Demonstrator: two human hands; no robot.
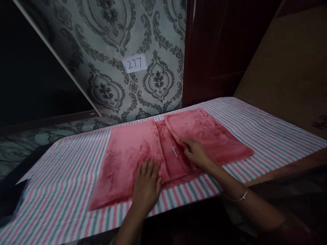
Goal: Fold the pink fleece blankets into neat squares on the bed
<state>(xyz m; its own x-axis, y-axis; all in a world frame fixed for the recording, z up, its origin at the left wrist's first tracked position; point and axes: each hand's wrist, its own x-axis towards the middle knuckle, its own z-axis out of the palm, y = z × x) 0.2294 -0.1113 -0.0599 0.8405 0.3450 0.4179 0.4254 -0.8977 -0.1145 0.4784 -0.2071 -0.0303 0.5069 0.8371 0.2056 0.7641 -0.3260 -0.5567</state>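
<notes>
A pink plush cloth (127,143) with darker red patches lies on a striped sheet. Its left and right sides are folded in toward the middle, leaving a narrow strip between them. On that strip shows a small white tag (174,151). My left hand (146,183) rests flat on the left folded side, near its inner edge, fingers stretched out. The inner edge of the right folded side is pinched in my right hand (194,151), which lifts it slightly. A thin bracelet (244,196) circles my right wrist.
The pink, grey and white striped sheet (258,126) covers the table. Behind it stand a patterned wall (109,41) with a paper marked 277 (135,63) and a dark red panel (214,47). A brown cardboard sheet (293,68) leans at right; a dark screen-like panel (38,68) is at left.
</notes>
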